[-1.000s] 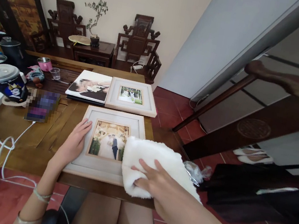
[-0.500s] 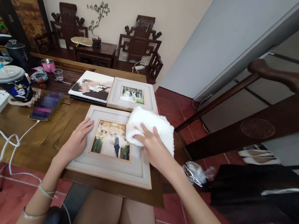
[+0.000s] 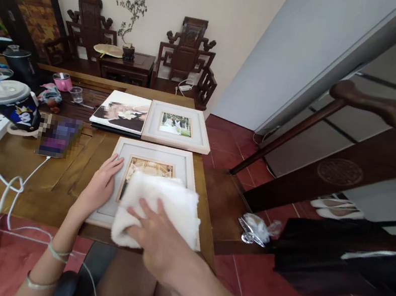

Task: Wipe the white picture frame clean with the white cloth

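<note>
The right hand point(image 3: 161, 246) is found spread over a white cloth point(image 3: 176, 203), which is loosely grasped, the thumb apparently tucked into a fold. The left hand point(image 3: 99, 187) is relaxed and unclenched, its fingers laid over the left rim of the frame point(image 3: 151, 166); whether the rim is hooked from below cannot be told. The frame is laid flat at the near right corner of the table point(image 3: 47, 195), close to both edges, its picture half covered by the cloth. The cloth is judged light, soft and easily bunched, best taken by the folded edge. The frame is judged stiff and moderately light; glazing cannot be confirmed, so the face should be treated as fragile and perhaps slippery. Hold should be taken at the opposite side rims, with pressure kept off the centre. Farther from the near edge, a second frame point(image 3: 175, 126) is placed by the right edge, with an album point(image 3: 120, 113) immediately to its left. A phone point(image 3: 58, 138) is noted farther left.
</note>
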Demonstrator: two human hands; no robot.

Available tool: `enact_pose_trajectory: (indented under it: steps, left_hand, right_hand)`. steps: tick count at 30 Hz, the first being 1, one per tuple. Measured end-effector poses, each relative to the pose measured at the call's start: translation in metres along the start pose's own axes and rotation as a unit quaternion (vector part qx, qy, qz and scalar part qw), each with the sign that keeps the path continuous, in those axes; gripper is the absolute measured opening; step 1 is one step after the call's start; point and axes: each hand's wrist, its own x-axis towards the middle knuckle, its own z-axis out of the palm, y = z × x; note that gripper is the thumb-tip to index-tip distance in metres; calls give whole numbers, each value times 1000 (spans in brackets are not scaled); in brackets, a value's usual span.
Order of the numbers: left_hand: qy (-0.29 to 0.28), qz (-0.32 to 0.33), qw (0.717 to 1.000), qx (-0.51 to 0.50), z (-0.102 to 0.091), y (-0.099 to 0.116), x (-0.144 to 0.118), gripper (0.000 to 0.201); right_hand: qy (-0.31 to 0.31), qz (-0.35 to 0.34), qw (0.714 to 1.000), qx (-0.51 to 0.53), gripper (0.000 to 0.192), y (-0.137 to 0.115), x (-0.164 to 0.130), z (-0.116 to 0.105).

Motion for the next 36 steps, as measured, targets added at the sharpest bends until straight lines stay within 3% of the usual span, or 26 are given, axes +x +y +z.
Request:
enact_pose_trajectory:
  steps: [3,5,12,15,18,23,26,30,36]
  left_hand:
    - [-8,-9,1000,-5,-2,2,0,44]
    - [-9,-2,1000,-8,-2,1,0,44]
    - [-9,39,999,-9,1,-10,-1,47]
    - [-17,52,998,-6,2,-13,0,47]
    - [-20,58,998,-1,2,-13,0,48]
    - [-26,47,999,6,0,-10,-1,48]
    - [-27,43,999,2,-1,-9,-1,49]
    - [-19,42,999,0,-1,-9,-1,48]
    - [-3,36,999,5,2,-8,-1,47]
  right_hand:
    - [25,-29,999,-4,48,-12,26,4]
    - [33,-13,999,1,47,-12,24,7]
    - [21,127,992,7,59,21,-56,5]
    - [36,144,989,-13,63,37,-72,1]
    - [83,144,984,-58,63,61,-58,-1]
    - [191,171,959,-118,68,111,3,-10]
    - [220,190,946,-146,66,129,31,-16]
    - [172,150,952,-206,55,117,33,-7]
    - [81,85,984,-138,50,46,-26,6]
